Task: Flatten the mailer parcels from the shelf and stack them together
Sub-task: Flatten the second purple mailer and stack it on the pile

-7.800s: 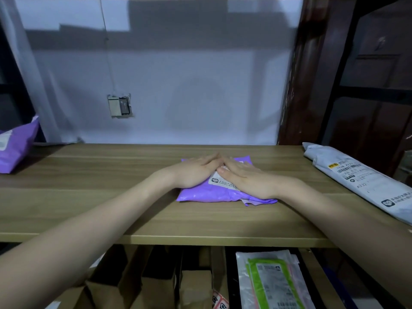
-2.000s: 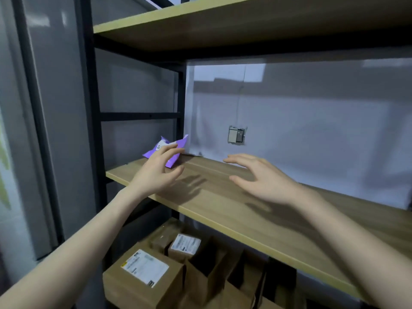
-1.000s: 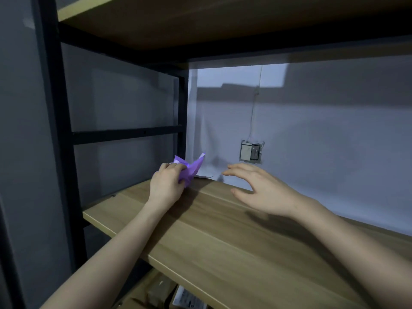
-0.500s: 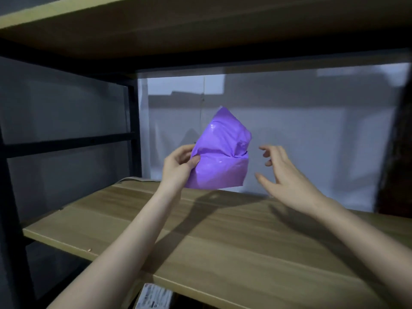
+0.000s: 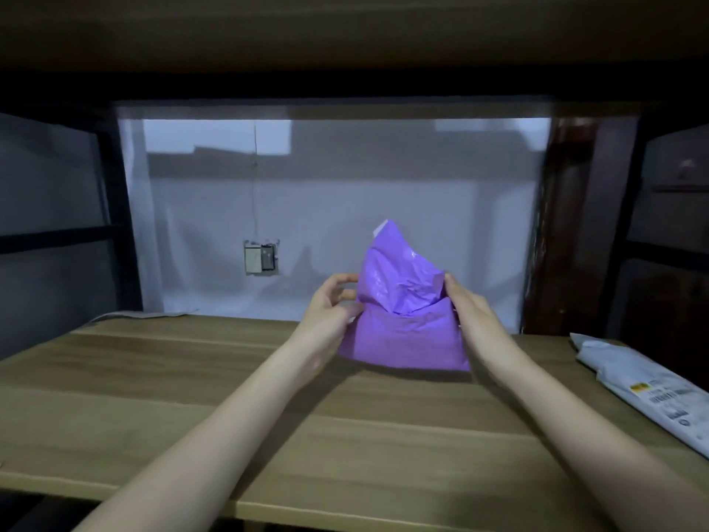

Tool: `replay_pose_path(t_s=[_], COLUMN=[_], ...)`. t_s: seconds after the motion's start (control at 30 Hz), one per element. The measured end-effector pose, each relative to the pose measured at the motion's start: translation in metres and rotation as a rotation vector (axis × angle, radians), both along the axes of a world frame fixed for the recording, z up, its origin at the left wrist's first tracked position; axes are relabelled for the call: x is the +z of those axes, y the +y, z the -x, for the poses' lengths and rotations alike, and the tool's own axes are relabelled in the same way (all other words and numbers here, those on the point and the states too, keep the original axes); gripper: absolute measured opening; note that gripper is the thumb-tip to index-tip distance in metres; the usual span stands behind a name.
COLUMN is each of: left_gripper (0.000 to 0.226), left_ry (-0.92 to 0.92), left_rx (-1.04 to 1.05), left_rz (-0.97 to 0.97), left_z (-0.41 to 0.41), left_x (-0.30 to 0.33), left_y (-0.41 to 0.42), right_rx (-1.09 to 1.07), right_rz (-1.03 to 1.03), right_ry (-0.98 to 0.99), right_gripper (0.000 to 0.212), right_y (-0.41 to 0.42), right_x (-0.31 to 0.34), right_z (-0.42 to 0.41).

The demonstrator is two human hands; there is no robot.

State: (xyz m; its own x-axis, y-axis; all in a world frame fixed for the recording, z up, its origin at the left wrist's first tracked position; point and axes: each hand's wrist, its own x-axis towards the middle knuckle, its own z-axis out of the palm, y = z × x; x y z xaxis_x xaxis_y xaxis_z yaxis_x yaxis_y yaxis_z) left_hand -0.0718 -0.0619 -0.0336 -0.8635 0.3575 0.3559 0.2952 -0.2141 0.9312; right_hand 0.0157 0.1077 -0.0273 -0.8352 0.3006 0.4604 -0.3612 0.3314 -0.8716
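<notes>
A wide wooden shelf board [image 5: 192,397] with a light brown grain fills the lower half of the view, and a dark board of the shelf above [image 5: 345,40] closes the top. Behind the shelf hangs a pale, whitish plastic sheet [image 5: 345,209] that covers the back wall. At both sides stand the dark metal posts of the rack [image 5: 115,224], and at the right there is a dark brown wooden frame [image 5: 556,224].

Two bare forearms of a person reach from the bottom of the view toward the middle of the shelf. Between the hands is a crumpled purple plastic mailer parcel [image 5: 403,332], which stands upright with its upper part rising to a point; its lower edge is low over the wooden shelf board, and it is not clear if it touches the board. The left hand [image 5: 332,312] grasps the left edge of this parcel, with the thumb in front and the fingers curled behind. The right hand [image 5: 470,312] holds the right edge, with its fingers laid along the side of the plastic.

At the right edge of the shelf lies a long grey plastic mailer parcel with a printed label [image 5: 648,389], well apart from the purple one. On the back wall, left of the hands, a small electric wall box [image 5: 261,257] is seen, with a thin wire going up from it.
</notes>
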Motion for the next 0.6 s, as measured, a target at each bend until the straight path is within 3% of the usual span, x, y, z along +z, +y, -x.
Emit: replay_pose_path(t_s=[0.13,0.3,0.4,0.6], left_gripper=[0.037,0.024,0.006,0.013], left_ry=[0.057,0.154,0.333,0.358], left_rx=[-0.002,-0.090,0.028,0.291], left_rz=[0.108,0.044,0.072,-0.014], left_z=[-0.009,-0.013,-0.020,-0.003], left_x=[-0.006,0.008,0.004,0.008], left_y=[-0.005,-0.015,-0.016,-0.026], right_rx=[-0.044,-0.087,-0.127,-0.257], right_rz=[-0.098,-0.137,-0.180,-0.068], right_ry=[0.024,0.070,0.095,0.228], right_gripper=[0.034,0.033,0.033,0.034], right_y=[-0.004,-0.004,-0.002,0.005], right_x=[-0.010,-0.013,-0.016,-0.007], right_z=[-0.001,-0.002,-0.002,-0.009])
